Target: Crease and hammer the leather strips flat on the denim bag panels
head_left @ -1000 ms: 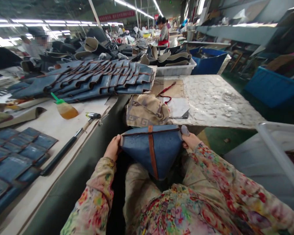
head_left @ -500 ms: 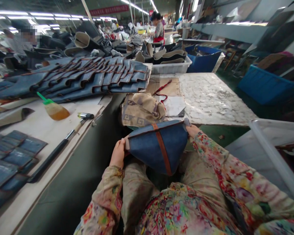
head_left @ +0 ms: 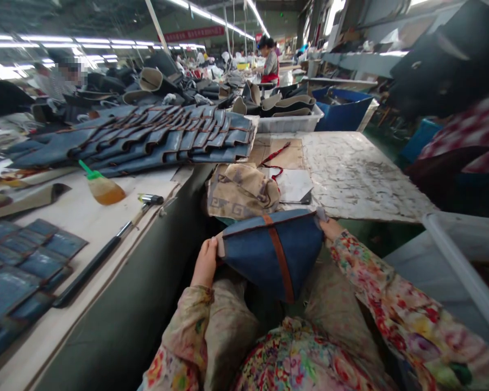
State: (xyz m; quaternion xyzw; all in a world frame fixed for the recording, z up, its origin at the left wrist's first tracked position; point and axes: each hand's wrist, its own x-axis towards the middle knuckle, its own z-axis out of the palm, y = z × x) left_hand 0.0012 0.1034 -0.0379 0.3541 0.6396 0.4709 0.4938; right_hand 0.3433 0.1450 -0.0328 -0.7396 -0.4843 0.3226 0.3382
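A blue leather piece (head_left: 250, 247) with a brown strip down its middle is stretched between my two hands, above my lap. My left hand (head_left: 206, 262) grips its pale left end, fingers closed. At the upper right corner, my right hand (head_left: 330, 228) pinches the other pale end. A folded beige cloth (head_left: 242, 190) with a grey pattern lies on the table edge just beyond the piece. On the bench to my left rest a hammer (head_left: 146, 203) and a squeeze bottle (head_left: 104, 187) of amber liquid with a green nozzle.
Overlapping blue leather pieces (head_left: 175, 133) cover the left bench's far part, with more blue pieces (head_left: 32, 260) nearer. A worn white tabletop (head_left: 358, 168) extends ahead. A translucent bin (head_left: 460, 260) stands right. Another person in a checked sleeve (head_left: 466, 133) is close at right.
A person in dark and checked clothing has come into view at the right. The view has shifted slightly; both hands still hold the blue leather piece stretched.
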